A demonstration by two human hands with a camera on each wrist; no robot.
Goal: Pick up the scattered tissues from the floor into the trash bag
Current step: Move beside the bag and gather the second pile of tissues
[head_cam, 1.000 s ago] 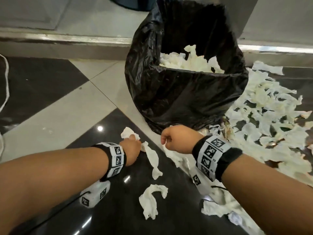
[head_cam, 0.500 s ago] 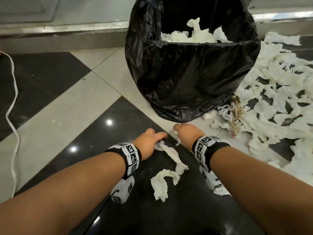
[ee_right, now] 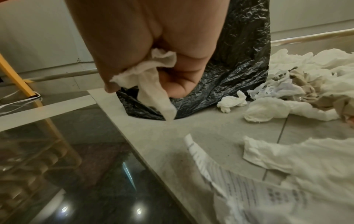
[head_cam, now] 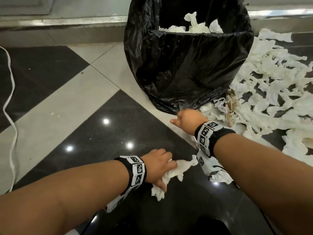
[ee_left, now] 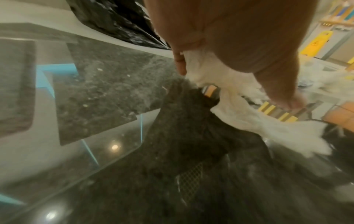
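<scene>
A black trash bag (head_cam: 186,68) stands open on the floor with white tissues (head_cam: 194,28) inside. My left hand (head_cam: 167,173) is low on the dark tile and grips a long white tissue strip (head_cam: 183,167); in the left wrist view the tissue strip (ee_left: 239,109) trails out from under the palm. My right hand (head_cam: 179,117) is a fist at the bag's base. The right wrist view shows its fingers (ee_right: 178,84) curled round a small white tissue (ee_right: 153,91). Several torn tissues (head_cam: 271,85) litter the floor right of the bag.
A white cord (head_cam: 10,99) runs along the floor at far left. A raised step (head_cam: 67,21) crosses behind the bag. Brown crumpled paper (head_cam: 232,102) lies by the bag's right foot. Printed paper (ee_right: 249,189) lies under my right wrist. A yellow floor sign (ee_left: 316,44) stands farther off.
My left hand has drawn back toward me and closed on the tissue strip. My right hand has stayed fisted and moved up to the bag's base.
</scene>
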